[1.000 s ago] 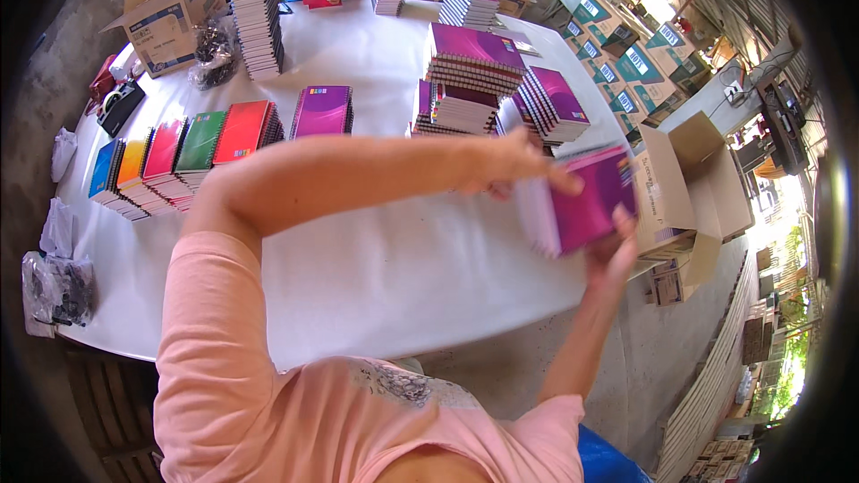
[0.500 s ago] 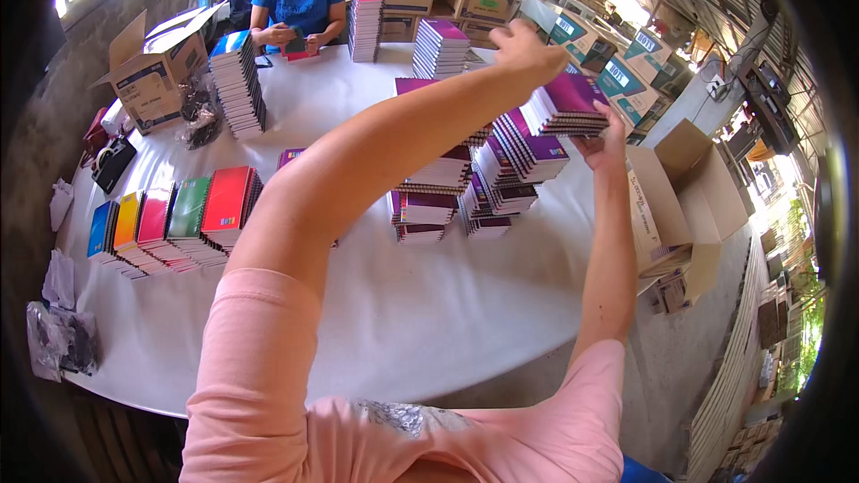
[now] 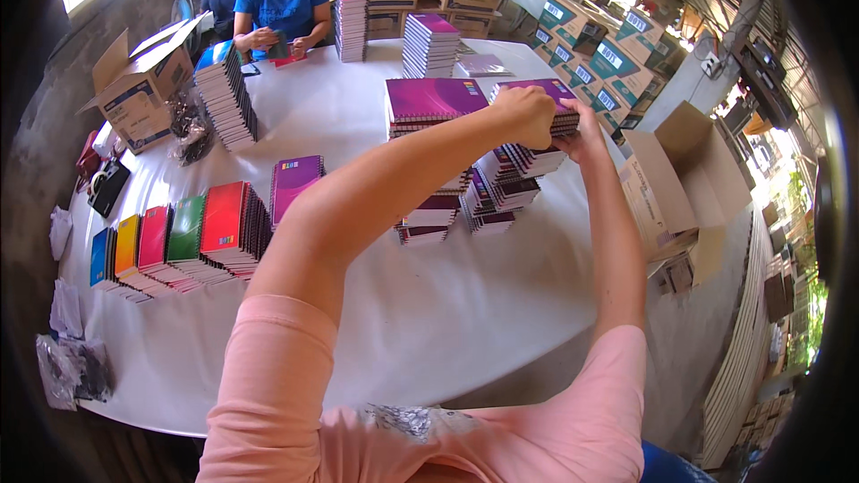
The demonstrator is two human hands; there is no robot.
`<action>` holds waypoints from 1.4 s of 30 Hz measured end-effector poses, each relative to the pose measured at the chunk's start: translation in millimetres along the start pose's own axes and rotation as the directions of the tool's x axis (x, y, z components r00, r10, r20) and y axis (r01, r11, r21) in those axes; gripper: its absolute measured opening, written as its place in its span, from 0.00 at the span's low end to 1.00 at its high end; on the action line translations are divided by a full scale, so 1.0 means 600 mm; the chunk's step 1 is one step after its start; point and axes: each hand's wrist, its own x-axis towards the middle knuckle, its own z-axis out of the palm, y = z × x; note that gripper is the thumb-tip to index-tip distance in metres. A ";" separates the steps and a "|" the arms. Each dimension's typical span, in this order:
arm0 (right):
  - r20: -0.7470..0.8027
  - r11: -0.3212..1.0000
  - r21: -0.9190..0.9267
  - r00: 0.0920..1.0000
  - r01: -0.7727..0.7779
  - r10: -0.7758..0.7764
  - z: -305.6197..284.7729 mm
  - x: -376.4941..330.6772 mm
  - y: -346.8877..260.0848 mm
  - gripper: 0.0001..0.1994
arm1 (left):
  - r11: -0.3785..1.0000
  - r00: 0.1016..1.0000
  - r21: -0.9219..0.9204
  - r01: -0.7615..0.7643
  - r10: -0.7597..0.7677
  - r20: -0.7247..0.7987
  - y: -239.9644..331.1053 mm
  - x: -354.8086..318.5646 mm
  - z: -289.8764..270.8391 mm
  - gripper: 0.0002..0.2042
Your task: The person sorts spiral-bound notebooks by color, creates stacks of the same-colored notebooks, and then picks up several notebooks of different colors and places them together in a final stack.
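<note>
Both of my hands are at a bundle of purple spiral notebooks (image 3: 557, 89) on top of a tall pile at the right of the table. My left hand (image 3: 526, 116) is closed at the bundle's near left edge; its fingertips are partly hidden. My right hand (image 3: 583, 132) grips the right end, thumb on top and fingers below. More purple notebooks (image 3: 506, 190) are piled beneath in offset layers. A neighbouring purple stack (image 3: 436, 98) stands just left, partly behind my left forearm.
Rows of coloured notebooks (image 3: 224, 219) stand on the white table (image 3: 429, 322) at left. Taller stacks (image 3: 225, 98) stand farther back. An open carton (image 3: 667, 188) is right of the table, another (image 3: 143, 94) far left. A person in blue (image 3: 284, 9) handles something opposite.
My left hand has come down from above the bundle's back to its near left edge. The bundle and my right hand have moved slightly left and now sit over the pile.
</note>
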 end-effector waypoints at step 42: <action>0.212 0.989 -0.056 0.967 -0.135 0.144 -0.014 -0.010 0.013 0.20 | 0.706 0.810 -0.644 0.295 -0.543 -0.224 0.066 -0.026 0.246 0.44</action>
